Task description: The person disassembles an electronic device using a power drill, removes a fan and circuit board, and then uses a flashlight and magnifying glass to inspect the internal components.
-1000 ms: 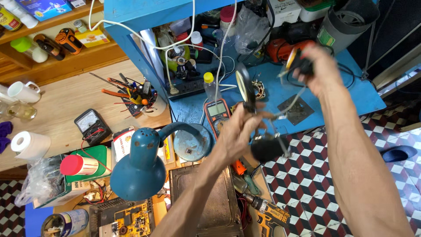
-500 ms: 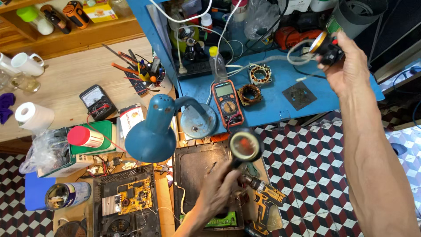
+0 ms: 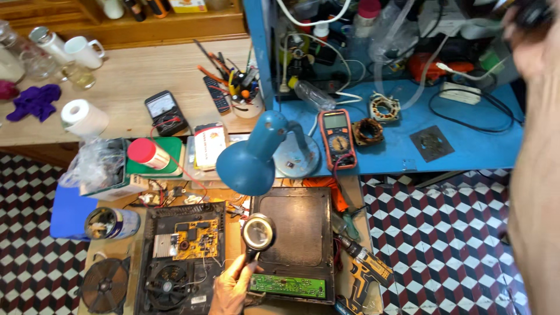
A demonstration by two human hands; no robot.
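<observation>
Fingers of left hand (image 3: 232, 287) wrap one magnifying glass (image 3: 258, 233); right hand (image 3: 528, 35) blurred, grip unclear.

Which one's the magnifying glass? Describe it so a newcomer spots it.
Start at the blue desk lamp in the middle of the bench. Just below its shade, over the left edge of the dark flat panel, the left hand holds a magnifying glass. It is the only round clear lens with a black rim and handle.

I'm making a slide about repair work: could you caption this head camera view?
Left hand holds a magnifying glass over an opened appliance under a blue desk lamp; right hand reaches up to the cluttered blue bench.
</observation>
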